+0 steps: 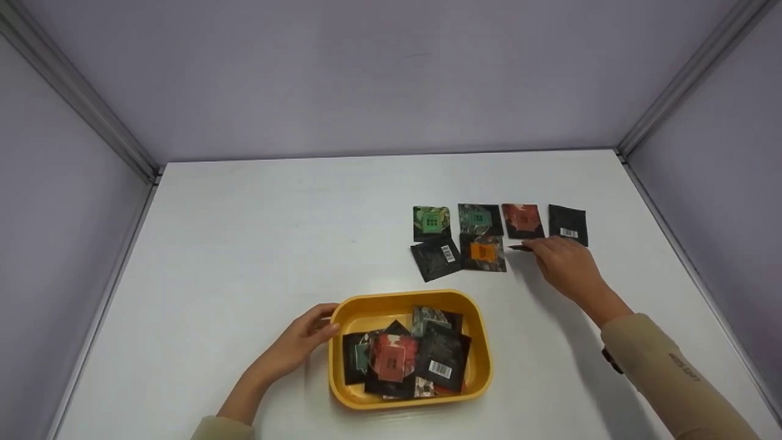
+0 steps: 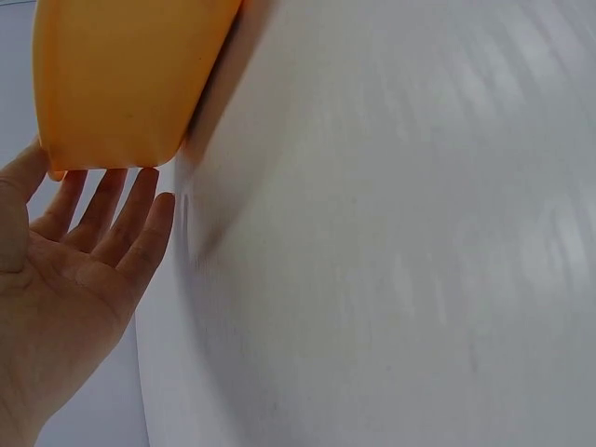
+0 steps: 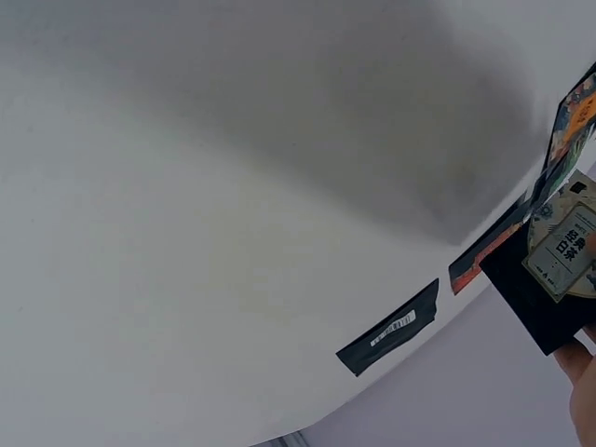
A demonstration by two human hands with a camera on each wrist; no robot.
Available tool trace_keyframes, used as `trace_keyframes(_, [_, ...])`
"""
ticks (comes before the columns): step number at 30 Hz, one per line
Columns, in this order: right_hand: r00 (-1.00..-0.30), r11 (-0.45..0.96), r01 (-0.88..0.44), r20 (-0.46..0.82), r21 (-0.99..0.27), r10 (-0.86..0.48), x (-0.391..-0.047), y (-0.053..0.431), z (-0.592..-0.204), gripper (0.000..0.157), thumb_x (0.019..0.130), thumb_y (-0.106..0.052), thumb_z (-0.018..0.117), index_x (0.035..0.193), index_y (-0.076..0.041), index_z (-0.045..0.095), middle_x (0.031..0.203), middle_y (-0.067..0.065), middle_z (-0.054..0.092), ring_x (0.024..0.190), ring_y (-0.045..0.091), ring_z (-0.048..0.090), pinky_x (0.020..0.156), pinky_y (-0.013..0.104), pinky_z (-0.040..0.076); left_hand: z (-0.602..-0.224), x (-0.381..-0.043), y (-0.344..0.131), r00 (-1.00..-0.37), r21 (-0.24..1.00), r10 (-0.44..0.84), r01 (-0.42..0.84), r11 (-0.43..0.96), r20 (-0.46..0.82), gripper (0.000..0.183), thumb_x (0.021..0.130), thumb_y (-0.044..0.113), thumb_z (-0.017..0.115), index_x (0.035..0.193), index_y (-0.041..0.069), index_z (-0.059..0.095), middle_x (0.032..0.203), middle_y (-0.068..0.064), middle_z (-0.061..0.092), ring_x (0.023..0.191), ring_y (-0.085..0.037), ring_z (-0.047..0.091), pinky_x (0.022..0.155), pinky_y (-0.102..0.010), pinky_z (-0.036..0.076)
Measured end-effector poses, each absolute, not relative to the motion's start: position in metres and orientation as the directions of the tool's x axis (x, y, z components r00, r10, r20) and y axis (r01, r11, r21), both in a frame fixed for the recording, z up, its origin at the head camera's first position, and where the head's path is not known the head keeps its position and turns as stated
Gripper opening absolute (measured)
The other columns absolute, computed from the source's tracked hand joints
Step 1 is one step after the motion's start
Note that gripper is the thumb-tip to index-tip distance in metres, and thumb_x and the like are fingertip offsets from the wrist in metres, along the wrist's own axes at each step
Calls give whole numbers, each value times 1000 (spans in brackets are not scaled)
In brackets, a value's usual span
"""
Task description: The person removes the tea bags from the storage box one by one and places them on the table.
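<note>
My right hand (image 1: 565,266) pinches a tea sachet (image 3: 531,289), black with a pale label, above the table right of the laid-out sachets. From the head view it appears nearly edge-on. Below the row's front edge, an orange-labelled sachet (image 1: 482,252) lies just left of it. At the left end of a yellow tray (image 1: 487,366), my left hand (image 1: 299,339) rests its fingertips against the outer wall, thumb by the rim. Several mixed sachets are heaped inside the tray, a red-labelled one (image 1: 393,365) on top.
On the white table (image 1: 244,244), a back row holds a green sachet (image 1: 432,223), a dark green one (image 1: 481,219), a red one (image 1: 523,220) and a black one (image 1: 568,221) with its barcode up. Another black sachet (image 1: 435,260) lies askew in front. Pale walls enclose the table.
</note>
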State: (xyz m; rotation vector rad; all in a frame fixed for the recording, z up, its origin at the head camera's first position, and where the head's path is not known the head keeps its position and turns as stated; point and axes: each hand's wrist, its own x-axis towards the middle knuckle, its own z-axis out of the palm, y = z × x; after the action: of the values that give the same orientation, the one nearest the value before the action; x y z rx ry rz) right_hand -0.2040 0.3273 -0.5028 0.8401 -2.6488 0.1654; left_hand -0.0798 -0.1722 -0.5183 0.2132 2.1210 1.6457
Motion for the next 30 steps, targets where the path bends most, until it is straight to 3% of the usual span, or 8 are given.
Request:
trace_keyframes(15, [-842,857,-515,188,3,-506,-204,329,-520,34,88,4,66,122,2,67,113,20,69,99,39,67,84,52,55,-520,-80,-172,-887,950,387,-150,275,-252,48,103,30,56,145,9,46,143,-11,51,131,-32,50,105,-45,45])
trace_keyframes(30, [-882,881,-472,23,-37,-472,-198,328,-523,48,92,-17,71,135,0,58,132,22,58,111,42,60,92,57,50,-519,-79,-172,-891,947,374,-154,283,-257,47,103,30,56,144,11,47,142,-11,52,130,-32,51,106,-49,43])
